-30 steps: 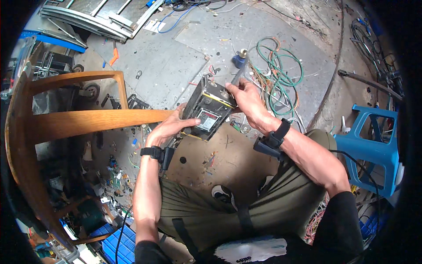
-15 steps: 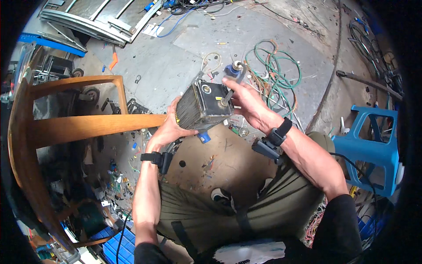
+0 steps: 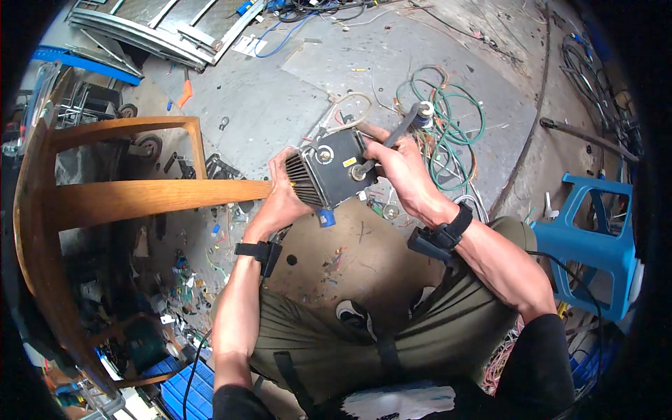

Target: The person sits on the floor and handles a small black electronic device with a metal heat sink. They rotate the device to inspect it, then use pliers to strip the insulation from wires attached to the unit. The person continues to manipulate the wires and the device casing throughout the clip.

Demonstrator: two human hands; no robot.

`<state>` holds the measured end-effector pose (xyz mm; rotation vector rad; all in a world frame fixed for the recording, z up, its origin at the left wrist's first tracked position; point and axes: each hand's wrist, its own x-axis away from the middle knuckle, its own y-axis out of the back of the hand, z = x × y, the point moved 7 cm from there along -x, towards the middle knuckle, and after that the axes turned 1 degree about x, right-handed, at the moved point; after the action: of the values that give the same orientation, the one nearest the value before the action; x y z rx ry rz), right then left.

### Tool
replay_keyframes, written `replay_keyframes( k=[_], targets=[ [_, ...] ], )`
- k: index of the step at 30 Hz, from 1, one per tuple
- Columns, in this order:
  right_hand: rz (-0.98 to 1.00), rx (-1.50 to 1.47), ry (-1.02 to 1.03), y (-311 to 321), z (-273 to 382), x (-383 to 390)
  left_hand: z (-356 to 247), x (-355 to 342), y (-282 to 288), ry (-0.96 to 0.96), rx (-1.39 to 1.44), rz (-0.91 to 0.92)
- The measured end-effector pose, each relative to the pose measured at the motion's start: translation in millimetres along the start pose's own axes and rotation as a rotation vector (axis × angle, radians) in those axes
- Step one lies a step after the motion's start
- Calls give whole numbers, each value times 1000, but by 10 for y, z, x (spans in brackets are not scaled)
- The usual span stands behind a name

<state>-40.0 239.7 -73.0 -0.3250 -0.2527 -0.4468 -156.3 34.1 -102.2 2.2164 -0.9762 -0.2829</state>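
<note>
Between my hands is a black box [image 3: 336,170] with ribbed, fin-like sides and a flat top plate carrying a round metal fitting and a small yellow label. From another round fitting on that plate runs a grey crank arm [image 3: 402,130], with a blue and white knob [image 3: 424,112] at its far end. My left hand [image 3: 277,199] is closed around the ribbed left side of the box. On the right, my right hand [image 3: 407,173] is closed at the crank arm, its thumb over the arm's near part; some fingers are hidden beneath.
Left of the box stands a wooden chair frame [image 3: 154,201]. Coiled green cable [image 3: 467,105] lies beyond my right hand. A blue plastic stool [image 3: 595,238] stands at right. Brown board [image 3: 343,273] covers the floor before my shoes; scraps litter its left side. A metal ladder-like frame [image 3: 154,38] lies far left.
The box has tilted, so its top plate faces me more. The crank arm's knob end has swung rightward, and my right hand has shifted slightly right with it. My left hand keeps its hold.
</note>
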Motion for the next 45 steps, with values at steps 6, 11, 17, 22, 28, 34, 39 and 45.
replay_keyframes(
  k=[6,11,17,22,28,34,39,45],
  targets=[
    [-16,18,35,-18,58,74,0,7,-20,-62,-25,-30],
    [-6,34,133,-39,31,95,66,8,-31,-85,-34,-49],
    [1,66,166,-61,81,142,73,10,-32,-118,-66,-52],
    [-9,36,177,-47,31,131,42,-5,-42,-183,-72,-85],
    [67,76,133,-80,48,149,23,13,-36,-192,-62,-90],
    [59,109,141,-75,44,141,-11,11,-37,-246,-114,-110],
    [67,52,100,-87,6,128,-34,17,-14,-250,-117,-116],
    [19,-238,-7,-47,-107,71,-160,13,79,-243,-82,-182]
  ],
)
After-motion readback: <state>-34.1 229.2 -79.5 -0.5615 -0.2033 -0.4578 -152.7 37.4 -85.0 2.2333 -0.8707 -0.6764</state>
